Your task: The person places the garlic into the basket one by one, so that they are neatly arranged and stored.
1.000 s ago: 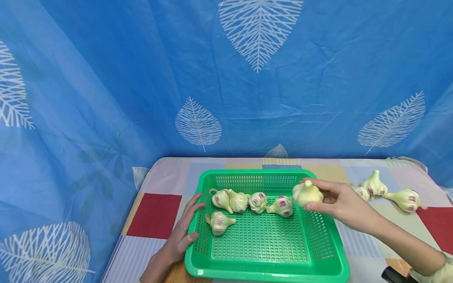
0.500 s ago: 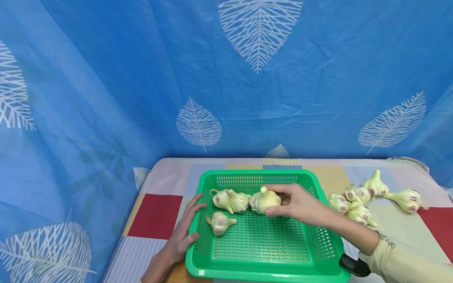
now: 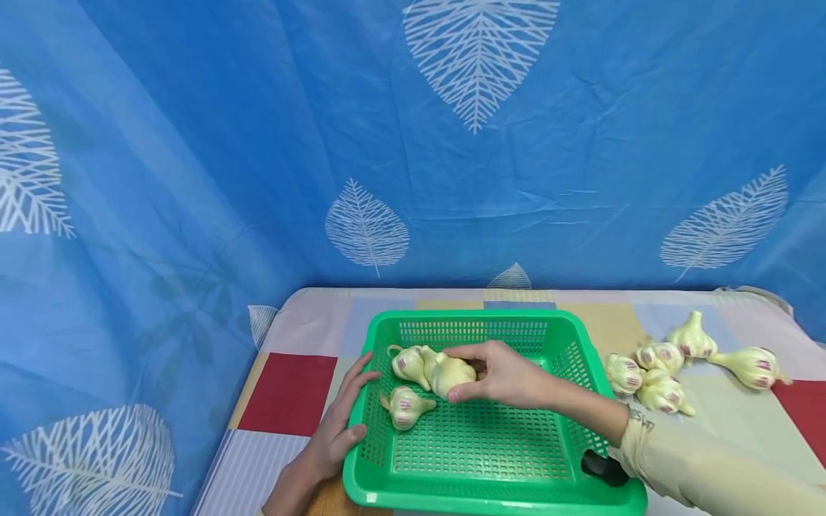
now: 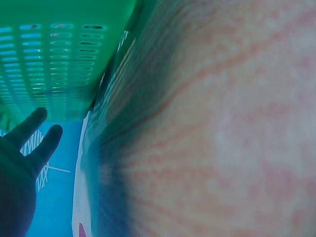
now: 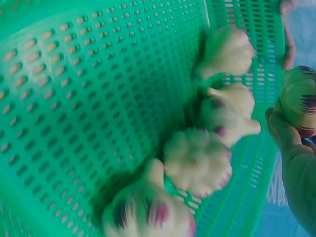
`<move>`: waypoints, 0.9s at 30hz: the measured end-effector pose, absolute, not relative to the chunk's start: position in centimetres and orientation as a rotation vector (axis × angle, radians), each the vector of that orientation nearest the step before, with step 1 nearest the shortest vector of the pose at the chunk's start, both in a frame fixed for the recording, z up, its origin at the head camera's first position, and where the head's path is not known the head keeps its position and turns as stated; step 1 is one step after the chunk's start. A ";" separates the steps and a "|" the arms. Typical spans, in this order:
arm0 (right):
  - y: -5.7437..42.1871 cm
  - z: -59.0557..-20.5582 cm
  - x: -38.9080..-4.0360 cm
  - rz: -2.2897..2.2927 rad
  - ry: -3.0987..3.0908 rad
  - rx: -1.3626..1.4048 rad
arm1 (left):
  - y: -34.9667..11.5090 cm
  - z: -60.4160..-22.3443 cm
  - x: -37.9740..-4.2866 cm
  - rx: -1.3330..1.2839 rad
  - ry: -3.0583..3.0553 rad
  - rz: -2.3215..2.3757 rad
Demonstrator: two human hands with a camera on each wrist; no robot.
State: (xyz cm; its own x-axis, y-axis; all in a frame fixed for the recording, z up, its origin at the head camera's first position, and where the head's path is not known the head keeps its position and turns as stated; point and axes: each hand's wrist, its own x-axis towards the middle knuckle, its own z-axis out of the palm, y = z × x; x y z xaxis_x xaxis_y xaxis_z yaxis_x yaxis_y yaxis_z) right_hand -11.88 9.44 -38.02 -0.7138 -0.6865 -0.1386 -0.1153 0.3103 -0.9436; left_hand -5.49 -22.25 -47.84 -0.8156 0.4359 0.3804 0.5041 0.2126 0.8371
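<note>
My right hand pinches a garlic bulb between thumb and fingers, above the left part of a green plastic basket. In the right wrist view this purple-streaked bulb sits at the right edge, apart from the bulbs below. A bulb with its stem pointing right lies in the basket, and another bulb lies just behind it. The right wrist view shows several bulbs in a row, including a round one; my hand partly hides them in the head view. My left hand rests against the basket's left side, fingers extended.
Several garlic bulbs are grouped on the checked tablecloth right of the basket. One long-stemmed bulb lies farther right. A blue leaf-print curtain hangs behind the table. A black device sits under the right wrist.
My right hand has carried the garlic bulb leftward from the basket's right rim to above its left part. My left hand stays against the basket.
</note>
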 end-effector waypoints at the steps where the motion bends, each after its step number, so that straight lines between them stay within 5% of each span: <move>1: 9.2 -38.2 -11.8 -1.409 2.043 -0.709 | -22.2 -47.9 -5.5 -0.933 -2.395 -1.694; 27: 6.4 -44.3 -9.9 -1.154 2.402 -0.841 | -22.2 -48.1 -5.6 -0.930 -2.385 -1.712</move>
